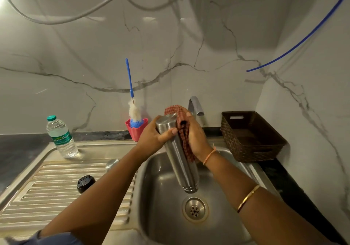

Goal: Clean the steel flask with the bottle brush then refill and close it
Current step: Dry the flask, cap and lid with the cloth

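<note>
Tilting over the sink (162, 184), the steel flask (180, 161) hangs slantwise above the drain, its ringed end pointing down and near, its other end up and far, just in front of the tap (196, 105). The person's left hand (151, 135) has its fingers and thumb wrapped round the upper part of the flask in a firm hold. The right hand (195, 135) is curled over a red checked cloth (186, 148), pressing it against the flask's right side; the cloth drapes over the top end and trails down along the steel.

Far left of the hands, the bottle brush (129, 78) stands head-down in a pink holder (135, 133) against the marble wall, blue handle upright. On the ribbed drainboard (56, 197) to the left lies a black cap (85, 183), well apart from the flask, and farther left a capped water bottle (60, 137) stands upright. A brown woven basket (251, 150) sits on the counter to the right of the sink.
</note>
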Available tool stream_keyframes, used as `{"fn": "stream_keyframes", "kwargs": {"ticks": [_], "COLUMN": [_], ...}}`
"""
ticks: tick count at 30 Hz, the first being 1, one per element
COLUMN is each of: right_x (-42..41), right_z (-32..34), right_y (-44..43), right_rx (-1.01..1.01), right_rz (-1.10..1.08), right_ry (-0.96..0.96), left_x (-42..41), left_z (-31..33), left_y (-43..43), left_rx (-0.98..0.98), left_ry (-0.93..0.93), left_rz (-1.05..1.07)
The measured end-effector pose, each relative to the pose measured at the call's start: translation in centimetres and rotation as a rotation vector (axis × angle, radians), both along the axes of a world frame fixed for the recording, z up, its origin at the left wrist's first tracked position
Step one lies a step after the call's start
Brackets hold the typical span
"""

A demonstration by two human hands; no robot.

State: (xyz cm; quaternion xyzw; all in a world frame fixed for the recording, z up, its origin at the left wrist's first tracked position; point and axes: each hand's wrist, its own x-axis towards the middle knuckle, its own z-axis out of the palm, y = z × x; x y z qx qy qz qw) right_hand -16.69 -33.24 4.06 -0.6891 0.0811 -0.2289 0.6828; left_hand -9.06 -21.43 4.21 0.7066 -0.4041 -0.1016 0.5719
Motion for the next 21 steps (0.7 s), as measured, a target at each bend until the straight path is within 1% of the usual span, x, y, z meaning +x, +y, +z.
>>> {"fn": "stream_keyframes", "kwargs": {"ticks": [3, 5, 7, 9, 12, 14, 16, 18, 21], "right_x": [-0.8, -1.6, -2.3, -2.3, -1.4, -0.7, -0.4, -0.3, -0.2], "right_z": [-1.1, -2.9, -3.6, -2.9, -1.1, -0.9, -1.6, -2.8, -3.9], "right_y": [-1.5, -2.1, -1.8, -1.2, -0.6, -0.9, -1.0, -0.9, -0.7], "right_rx": [0.127, 0.190, 0.190, 0.143, 0.021, -0.079, -0.122, -0.081, 0.018], "right_rz": [0.115, 0.184, 0.200, 0.207, 0.235, 0.229, 0.205, 0.157, 0.003], "right_ry": [0.229, 0.324, 0.322, 0.307, 0.228, 0.187, 0.167, 0.151, 0.133], "left_x": [0.7, 1.3, 1.9, 2.2, 2.0, 1.7, 1.6, 1.9, 2.2], "left_z": [0.8, 1.4, 1.6, 1.4, 0.7, 0.8, 1.1, 0.9, 0.2], "left_y": [0.2, 0.4, 0.5, 0.6, 0.6, 0.6, 0.5, 0.2, -0.9], "left_rx": [-0.055, -0.084, -0.086, -0.052, 0.026, 0.026, 0.036, 0.083, 0.167], "left_ry": [0.022, 0.050, 0.081, 0.109, 0.117, 0.115, 0.118, 0.112, 0.057], "left_rz": [0.007, 0.003, -0.010, -0.033, -0.102, -0.148, -0.171, -0.122, 0.076]}}
